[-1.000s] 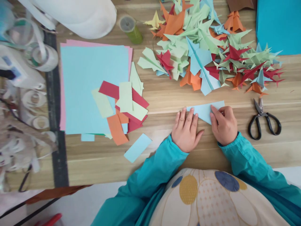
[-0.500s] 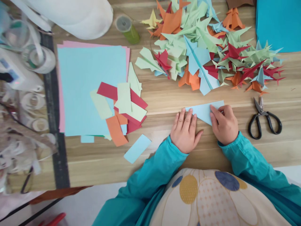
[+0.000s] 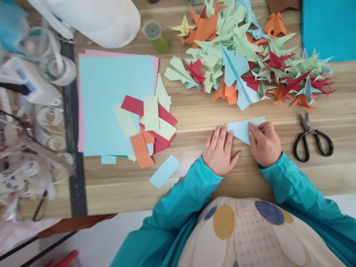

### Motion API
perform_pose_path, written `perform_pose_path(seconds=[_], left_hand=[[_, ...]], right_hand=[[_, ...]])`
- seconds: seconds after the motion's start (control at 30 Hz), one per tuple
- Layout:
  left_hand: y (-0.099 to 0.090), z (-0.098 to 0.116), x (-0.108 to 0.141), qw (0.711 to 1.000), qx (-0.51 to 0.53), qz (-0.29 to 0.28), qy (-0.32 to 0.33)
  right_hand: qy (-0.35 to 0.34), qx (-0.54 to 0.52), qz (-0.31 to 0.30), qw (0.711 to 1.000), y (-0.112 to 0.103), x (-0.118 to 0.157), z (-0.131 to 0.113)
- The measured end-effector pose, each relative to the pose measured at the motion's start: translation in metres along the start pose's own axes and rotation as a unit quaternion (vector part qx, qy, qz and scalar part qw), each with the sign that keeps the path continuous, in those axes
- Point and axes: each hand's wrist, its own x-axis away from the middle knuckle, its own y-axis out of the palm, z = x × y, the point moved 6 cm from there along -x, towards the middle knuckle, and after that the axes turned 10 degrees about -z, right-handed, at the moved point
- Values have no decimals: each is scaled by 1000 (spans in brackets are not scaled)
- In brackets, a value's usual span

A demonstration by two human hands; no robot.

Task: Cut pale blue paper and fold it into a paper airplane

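A light blue sheet of paper [image 3: 240, 129], folded to a pointed triangular shape, lies on the wooden table under both hands. My left hand [image 3: 220, 150] rests flat, fingers stretched out, and its fingertips cover the paper's left tip. At the paper's right side, my right hand [image 3: 265, 142] has its fingers curled, with thumb and index finger pinching or pressing the paper. Black-handled scissors [image 3: 310, 135] lie partly spread to the right of that hand. Above the hands is a heap of folded paper planes [image 3: 236, 48] in green, orange, red and blue.
Blue and pink paper sheets [image 3: 108, 104] are stacked on the left, with cut strips [image 3: 141, 152] over their corner. A loose blue strip [image 3: 165, 171] lies nearby. A green spool [image 3: 157, 37], tape rolls [image 3: 57, 68] and paper scraps [image 3: 27, 170] stand further left. Teal sheets [image 3: 329, 29] are top right.
My left fingers now cover more of the folded paper's left tip. The right hand keeps its grip almost in place. The view has shifted slightly, moving the left-side things rightward.
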Motion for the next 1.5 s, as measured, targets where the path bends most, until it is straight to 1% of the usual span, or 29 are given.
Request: perform_pose_path(seconds=[0.17, 0.33, 0.7, 1.23, 1.37, 1.5], left_hand=[[1, 1, -1, 1000, 0, -2, 12], [2, 2, -1, 1000, -12, 3, 7], [4, 4, 2, 1000, -3, 7, 5], [2, 3, 3, 1000, -7, 3, -4], [1, 3, 4, 1000, -6, 10, -7], [0, 5, 4, 1000, -7, 12, 3]], right_hand=[[1, 10, 3, 1000, 0, 0, 0], [-4, 22, 15, 1000, -1, 0, -1], [-1, 4, 23, 1000, -2, 0, 0], [6, -25, 13, 1000, -1, 3, 1], [11, -25, 8, 1000, -1, 2, 0], [8, -18, 6, 1000, -2, 2, -1]])
